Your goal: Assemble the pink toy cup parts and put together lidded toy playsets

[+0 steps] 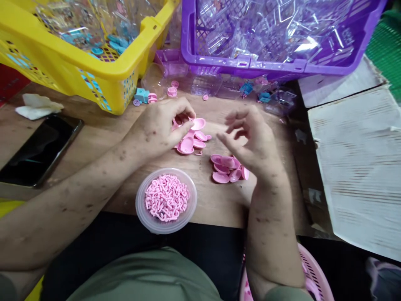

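Observation:
My left hand (pixel 172 123) is closed, thumb and fingers pinched at the edge of a pink oval plastic piece (pixel 198 124). Under and beside it lies a pile of similar shallow pink pieces (pixel 187 144). My right hand (pixel 249 136) hovers to the right with its fingers apart and nothing visible in them. Just below that hand sits a second heap of pink oval pieces (pixel 221 177). Close to the table's front edge stands a round clear plastic tub (pixel 140 213) holding many small, curved pink plastic bits (pixel 167 197).
A yellow basket (pixel 115 71) and a purple basket (pixel 269 69), both with clear plastic parts, stand at the back. Small blue and pink toy parts (pixel 142 95) lie before them. A phone (pixel 40 150) rests at left; cardboard (pixel 357 167) borders the right.

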Demonstrator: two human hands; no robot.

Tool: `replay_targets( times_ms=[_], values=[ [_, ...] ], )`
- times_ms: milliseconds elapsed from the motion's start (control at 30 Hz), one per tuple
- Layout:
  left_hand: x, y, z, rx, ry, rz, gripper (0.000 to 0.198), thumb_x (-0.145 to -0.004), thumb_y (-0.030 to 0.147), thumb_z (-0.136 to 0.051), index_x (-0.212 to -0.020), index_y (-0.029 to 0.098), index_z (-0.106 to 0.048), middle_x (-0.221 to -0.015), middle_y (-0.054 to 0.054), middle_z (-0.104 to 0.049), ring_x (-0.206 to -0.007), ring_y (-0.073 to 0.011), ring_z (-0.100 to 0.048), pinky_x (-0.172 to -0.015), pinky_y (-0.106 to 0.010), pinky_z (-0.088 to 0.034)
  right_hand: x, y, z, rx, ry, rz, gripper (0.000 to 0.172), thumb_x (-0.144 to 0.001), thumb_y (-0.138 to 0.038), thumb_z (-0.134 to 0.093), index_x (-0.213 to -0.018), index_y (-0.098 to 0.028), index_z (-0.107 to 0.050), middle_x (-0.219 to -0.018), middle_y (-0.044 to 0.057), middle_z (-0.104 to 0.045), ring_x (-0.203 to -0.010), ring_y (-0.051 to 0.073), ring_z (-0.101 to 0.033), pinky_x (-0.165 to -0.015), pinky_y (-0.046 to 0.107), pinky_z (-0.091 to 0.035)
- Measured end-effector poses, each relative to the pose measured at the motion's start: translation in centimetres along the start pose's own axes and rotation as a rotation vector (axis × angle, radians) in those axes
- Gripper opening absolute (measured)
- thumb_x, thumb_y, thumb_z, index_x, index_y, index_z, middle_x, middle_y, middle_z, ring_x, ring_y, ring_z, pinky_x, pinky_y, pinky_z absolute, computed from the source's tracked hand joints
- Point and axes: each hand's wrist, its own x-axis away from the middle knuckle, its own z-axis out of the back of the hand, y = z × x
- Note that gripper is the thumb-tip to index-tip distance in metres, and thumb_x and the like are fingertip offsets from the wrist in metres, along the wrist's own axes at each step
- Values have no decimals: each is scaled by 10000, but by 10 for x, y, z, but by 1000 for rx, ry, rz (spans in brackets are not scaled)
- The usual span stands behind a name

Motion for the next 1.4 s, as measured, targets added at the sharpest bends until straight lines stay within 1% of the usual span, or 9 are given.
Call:
replay_targets(
  times_ms=[67, 167, 333, 500, 700, 867, 1067, 1200, 1400],
  values=[
    [1, -1, -5, -161, 15, -105, 215, -1009, 353, -779, -1197, 251, -802, -1227, -110, -772, -1222, -361, -680, -1132, -549, -541, 4, 5, 16, 33, -105, -105, 332, -934, -526, -902, -1042, -245, -762, -1007, 52, -751, -824, 219, -704, -742, 375, -600],
    [4, -2, -17, -341, -159, -325, 247, -1009, 330, -775, -1229, 228, -821, -1357, -150, -727, -1348, -447, -574, -1180, -677, -437, 9, 9, 23, -4, -342, -245, 328, -850, -503, -964, -902, -239, -776, -882, 32, -766, -756, 208, -707, -661, 332, -561],
    [3, -14, -32, -369, -418, -471, 115, -1000, 203, -771, -1046, 260, -859, -1481, -120, -713, -1429, -426, -529, -1212, -678, -369, 10, 2, 8, -92, -572, -431, 90, -916, -291, -848, -919, -241, -774, -750, -14, -750, -512, 142, -625, -469, 277, -428],
    [0, -30, -34, -400, -414, -526, 199, -1044, 134, -677, -996, 231, -844, -1315, -109, -793, -1385, -363, -567, -1200, -630, -377, 8, -2, 6, -77, -547, -369, 60, -905, -284, -853, -947, -244, -836, -794, -1, -767, -544, 151, -636, -483, 284, -450],
    [1, -23, -28, -659, -400, -691, 249, -1137, 133, -577, -1037, 166, -801, -990, -71, -800, -1152, -279, -633, -1179, -558, -399, 5, 2, 11, 52, -426, -252, 167, -835, -215, -906, -981, -231, -827, -936, 24, -765, -805, 199, -701, -682, 294, -543],
    [1, -24, -27, -515, -346, -617, 252, -1146, 207, -600, -1031, 227, -822, -1088, -56, -838, -1126, -261, -667, -1150, -556, -381, 5, 3, 10, 68, -378, -220, 193, -856, -110, -832, -1016, -216, -818, -1037, 30, -785, -851, 189, -717, -732, 285, -562],
    [8, -23, -29, -534, -263, -490, 152, -1055, 291, -737, -1058, 212, -867, -1512, -164, -707, -1409, -436, -527, -1115, -657, -387, 4, 5, 6, 53, -414, -231, 267, -860, -83, -845, -1084, -229, -855, -1067, 19, -829, -874, 197, -761, -752, 293, -586],
    [9, -19, -31, -545, -280, -493, 202, -1055, 223, -714, -898, 194, -838, -1435, -142, -741, -1362, -407, -547, -1135, -663, -382, 5, 4, 6, 45, -412, -226, 247, -882, -127, -855, -1101, -240, -872, -1052, 23, -842, -868, 203, -763, -744, 296, -585],
    [3, -15, -25, -336, -216, -475, 116, -1046, 215, -691, -1019, 211, -803, -1211, -102, -825, -1230, -340, -671, -1154, -610, -426, 4, 4, 7, 28, -346, -124, 167, -909, -155, -835, -1066, -211, -845, -1034, 36, -827, -859, 196, -752, -760, 304, -591]
  ],
)
